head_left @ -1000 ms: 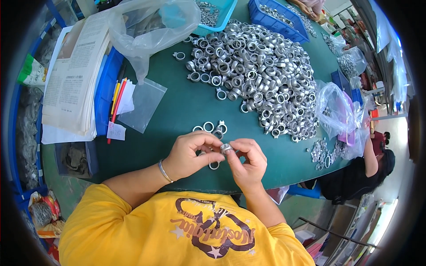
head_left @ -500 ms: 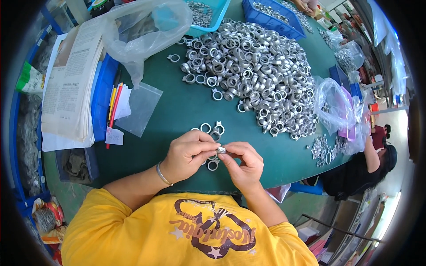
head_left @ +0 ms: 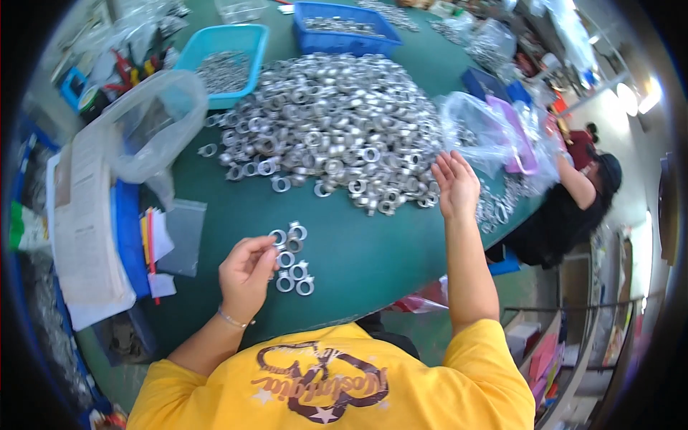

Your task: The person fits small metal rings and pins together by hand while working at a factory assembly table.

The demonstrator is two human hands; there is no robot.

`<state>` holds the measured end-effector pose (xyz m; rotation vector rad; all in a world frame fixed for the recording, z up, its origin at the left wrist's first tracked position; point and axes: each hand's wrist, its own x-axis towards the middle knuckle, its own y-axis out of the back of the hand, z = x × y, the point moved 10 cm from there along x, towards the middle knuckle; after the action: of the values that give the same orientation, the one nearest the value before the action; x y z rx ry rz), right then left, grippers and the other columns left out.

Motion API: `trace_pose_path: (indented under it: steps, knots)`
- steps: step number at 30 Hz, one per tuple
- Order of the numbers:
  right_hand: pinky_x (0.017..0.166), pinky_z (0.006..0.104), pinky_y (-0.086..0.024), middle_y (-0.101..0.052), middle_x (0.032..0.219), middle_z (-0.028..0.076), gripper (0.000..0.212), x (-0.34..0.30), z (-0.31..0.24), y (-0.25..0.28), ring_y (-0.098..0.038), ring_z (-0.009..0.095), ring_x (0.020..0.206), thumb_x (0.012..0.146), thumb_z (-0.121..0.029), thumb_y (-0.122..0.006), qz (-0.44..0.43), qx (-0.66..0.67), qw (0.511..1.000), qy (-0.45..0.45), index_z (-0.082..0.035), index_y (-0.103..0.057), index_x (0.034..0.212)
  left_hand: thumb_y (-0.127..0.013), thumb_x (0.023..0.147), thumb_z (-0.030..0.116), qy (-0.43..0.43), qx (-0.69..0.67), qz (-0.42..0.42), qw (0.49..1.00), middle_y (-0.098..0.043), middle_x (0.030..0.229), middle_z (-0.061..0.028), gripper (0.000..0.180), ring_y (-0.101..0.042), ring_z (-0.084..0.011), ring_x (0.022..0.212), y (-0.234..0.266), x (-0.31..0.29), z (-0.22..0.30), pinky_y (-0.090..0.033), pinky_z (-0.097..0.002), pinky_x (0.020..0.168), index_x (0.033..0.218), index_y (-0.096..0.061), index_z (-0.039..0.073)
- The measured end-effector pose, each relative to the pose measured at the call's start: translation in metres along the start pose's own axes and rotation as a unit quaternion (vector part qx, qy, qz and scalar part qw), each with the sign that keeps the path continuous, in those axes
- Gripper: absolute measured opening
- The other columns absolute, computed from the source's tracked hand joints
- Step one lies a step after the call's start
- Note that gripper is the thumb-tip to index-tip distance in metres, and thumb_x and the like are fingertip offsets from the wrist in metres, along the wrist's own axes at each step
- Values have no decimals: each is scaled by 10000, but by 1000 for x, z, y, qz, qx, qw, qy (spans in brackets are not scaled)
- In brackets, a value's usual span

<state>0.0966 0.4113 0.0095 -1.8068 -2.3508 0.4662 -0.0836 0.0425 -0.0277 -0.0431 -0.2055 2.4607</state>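
Head view: R hand (head_left: 457, 190) outstretched nr pile (head_left: 337, 122), L hand (head_left: 246, 278) curled nr rings (head_left: 292, 278).

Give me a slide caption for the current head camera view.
Over a green table: left hand by a small cluster of metal rings, open right hand near a large ring pile.

Head-worn fisheye, left lens — facing down, over green table (head_left: 373, 251)

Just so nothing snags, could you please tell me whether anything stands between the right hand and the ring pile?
Nothing visible does: the right hand, open, is beside the right edge of the pile. The clear bag lies beyond the fingertips, right of the pile, rather than between them.
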Motion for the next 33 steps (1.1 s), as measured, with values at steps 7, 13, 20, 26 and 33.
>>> trace_pose_path:
  steps: [7,13,20,26,33]
  knots:
    - [666,356,-492,-610,805,133,162,-164,78,-154,-604,286,741,758,-117,-639,-433,-426,770,194,-33,-641,897,-538,865,33,-11,-40,61,997,-571,819,-31,200,-494,-42,629,20,10,-5,-390,-146,523,1060,-549,-11]
    - [690,390,-495,-593,794,117,166,-176,101,-162,-593,324,751,734,-129,-603,-383,-546,728,160,-48,-643,873,-571,832,-14,-19,10,25,999,-573,847,-19,207,-523,-40,677,13,6,-6,-427,-148,565,1038,-557,-8]
    - [572,223,-517,-645,841,82,158,-189,125,-130,-614,101,662,810,-14,-600,-376,-197,872,-244,66,-617,945,-566,821,-62,-11,46,-56,997,-547,917,-57,108,-570,-90,708,-10,-2,-6,-480,-192,616,923,-594,-42]
    - [634,214,-514,-611,871,68,140,-209,108,-135,-606,114,713,805,38,-585,-393,-135,897,-153,47,-612,942,-622,797,-33,-13,33,-120,992,-560,879,-46,108,-569,-93,701,-24,-7,6,-478,-185,616,905,-617,-30]
    - [689,230,-499,-570,936,79,154,-217,73,-142,-583,123,803,799,92,-553,-438,-159,882,68,37,-600,935,-709,701,-20,-118,151,-110,975,-581,798,-50,140,-570,-126,683,-27,-10,28,-455,-212,589,800,-616,12]
